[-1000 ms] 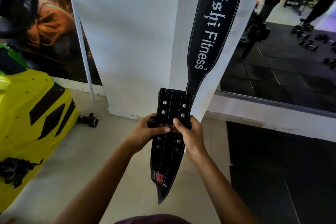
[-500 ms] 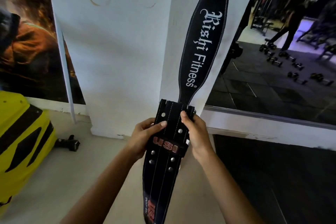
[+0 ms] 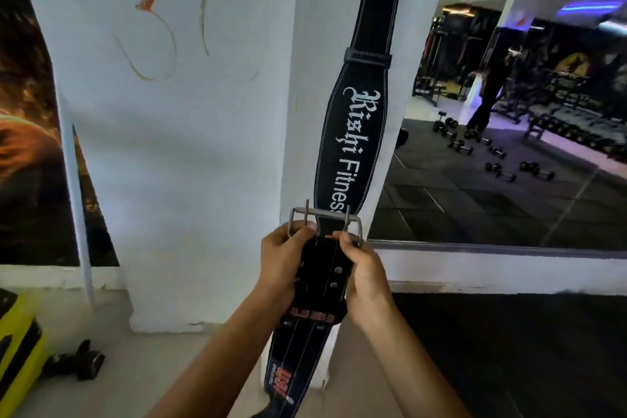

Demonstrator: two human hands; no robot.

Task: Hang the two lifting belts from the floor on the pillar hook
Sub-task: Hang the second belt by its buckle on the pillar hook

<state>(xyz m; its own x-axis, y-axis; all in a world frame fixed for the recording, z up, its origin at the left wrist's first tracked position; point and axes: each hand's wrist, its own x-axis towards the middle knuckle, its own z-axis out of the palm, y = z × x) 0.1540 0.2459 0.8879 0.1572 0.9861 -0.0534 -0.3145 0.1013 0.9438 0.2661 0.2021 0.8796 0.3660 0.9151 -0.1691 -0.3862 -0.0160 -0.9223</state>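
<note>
Left hand (image 3: 283,260) and right hand (image 3: 364,276) both clamped around buckle end of black leather studded belt (image 3: 314,326), silver double-prong buckle (image 3: 324,219) at 12 o'clock. Belt tail hangs toward 6. Second black "Rishi Fitness" belt (image 3: 353,146) hangs on white pillar (image 3: 298,112), 12 o'clock.

The hanging belt (image 3: 353,132) is black with white stitching and white "Rishi Fitness" lettering. The held belt (image 3: 314,285) is black with pale stitch lines, silver rivets, a grey metal buckle (image 3: 324,219) and red lettering, apparently "USI". The pillar (image 3: 190,146) is white with orange-brown scribbles. The machine (image 3: 17,346) is yellow and black.
</note>
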